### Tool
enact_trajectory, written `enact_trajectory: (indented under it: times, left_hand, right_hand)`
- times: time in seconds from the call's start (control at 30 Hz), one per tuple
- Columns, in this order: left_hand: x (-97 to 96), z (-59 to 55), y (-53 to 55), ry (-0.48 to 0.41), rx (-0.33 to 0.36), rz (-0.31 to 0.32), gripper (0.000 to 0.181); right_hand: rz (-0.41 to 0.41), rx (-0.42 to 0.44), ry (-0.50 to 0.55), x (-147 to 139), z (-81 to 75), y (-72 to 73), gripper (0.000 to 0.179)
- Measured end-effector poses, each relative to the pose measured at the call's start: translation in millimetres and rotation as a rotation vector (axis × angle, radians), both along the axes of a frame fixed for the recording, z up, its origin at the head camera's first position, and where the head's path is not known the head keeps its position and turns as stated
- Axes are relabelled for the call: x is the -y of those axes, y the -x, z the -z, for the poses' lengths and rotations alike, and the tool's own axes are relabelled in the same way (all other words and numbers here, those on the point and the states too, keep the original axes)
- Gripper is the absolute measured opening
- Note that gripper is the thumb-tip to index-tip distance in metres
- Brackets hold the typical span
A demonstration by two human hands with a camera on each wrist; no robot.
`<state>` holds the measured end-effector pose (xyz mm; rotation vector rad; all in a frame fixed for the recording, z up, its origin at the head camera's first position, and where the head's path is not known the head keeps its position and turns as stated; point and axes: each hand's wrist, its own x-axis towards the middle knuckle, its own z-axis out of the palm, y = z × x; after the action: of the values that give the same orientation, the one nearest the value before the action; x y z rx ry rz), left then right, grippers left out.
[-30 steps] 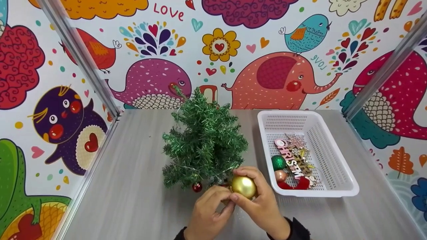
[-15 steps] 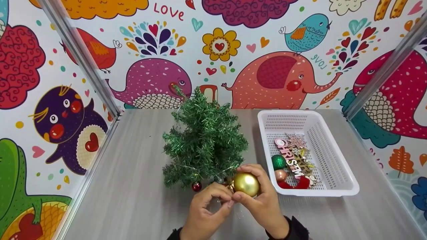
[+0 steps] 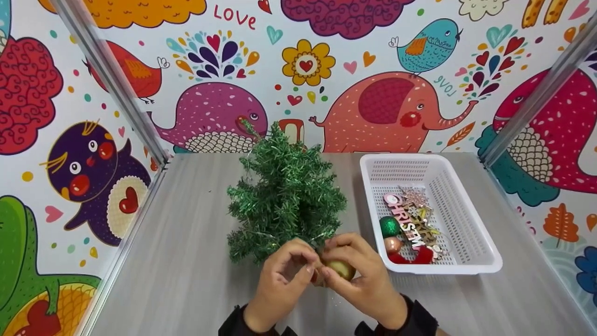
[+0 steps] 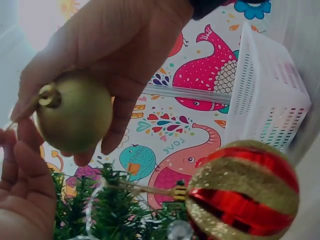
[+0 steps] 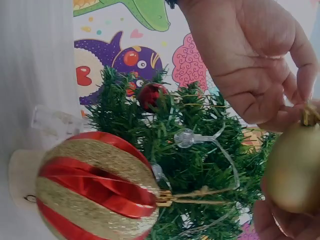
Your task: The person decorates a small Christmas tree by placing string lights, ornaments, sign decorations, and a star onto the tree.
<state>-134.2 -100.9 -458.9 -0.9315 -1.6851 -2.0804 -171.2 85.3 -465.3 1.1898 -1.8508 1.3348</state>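
Observation:
In the head view my right hand [image 3: 366, 280] holds a plain gold bauble [image 3: 342, 269], its fingers curled over the top. My left hand [image 3: 284, 282] is close beside it, thumb and forefinger pinching the bauble's hanging string at the cap. The left wrist view shows the gold bauble's cap [image 4: 49, 95] turned toward the left fingertips. Just in front of both hands stands a small green Christmas tree [image 3: 287, 200]. A red and gold striped bauble [image 5: 95, 190] hangs by twine from a low branch, and a small dark red bauble [image 5: 151, 96] hangs behind it.
A white plastic basket [image 3: 466, 210] stands to the right, holding a green glitter ball [image 3: 390, 227], a pink ball [image 3: 392, 245], a "Christmas" letter sign [image 3: 403, 221] and other ornaments. Clear bulb lights [image 5: 184, 138] wind through the branches. Printed panels surround the table [image 3: 186, 210].
The gold bauble has dipped slightly and tilted, with the right fingers covering more of it. My left hand has moved up a little and hides the small red bauble in the head view.

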Motion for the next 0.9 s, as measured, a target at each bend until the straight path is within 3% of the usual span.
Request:
enact_trajectory:
  times: [0.13, 0.27, 0.4, 0.53, 0.67, 0.8, 0.9]
  left_hand:
    - [5.2, -7.1, 2.0, 0.071, 0.029, -0.085, 0.025]
    - [11.3, -14.5, 2.8, 0.168, -0.044, -0.199, 0.027]
    - [16.2, -21.4, 2.8, 0.264, -0.124, -0.294, 0.028]
    - [19.8, -24.6, 5.9, 0.277, -0.209, -0.315, 0.028]
    - [23.7, -27.7, 8.9, 0.231, -0.224, -0.328, 0.034]
    - [27.0, -33.4, 9.9, 0.174, -0.184, -0.294, 0.032]
    - [28.8, -39.4, 12.7, 0.18, -0.166, -0.349, 0.026]
  right_hand:
    - [-0.062, -0.029, -0.027, 6.3, -8.4, 2.8, 0.007]
    - [-0.135, 0.114, -0.068, 9.2, -18.1, -1.2, 0.029]
    - [-0.145, 0.239, -0.074, 10.8, -25.4, -3.4, 0.029]
    - [-0.202, 0.341, -0.024, 12.4, -31.7, -0.9, 0.023]
    - [-0.247, 0.416, 0.003, 16.0, -40.1, 2.6, 0.019]
    - [-0.194, 0.368, -0.018, 23.2, -52.0, 8.6, 0.019]
    - [-0.132, 0.319, -0.04, 28.9, -62.0, 15.1, 0.019]
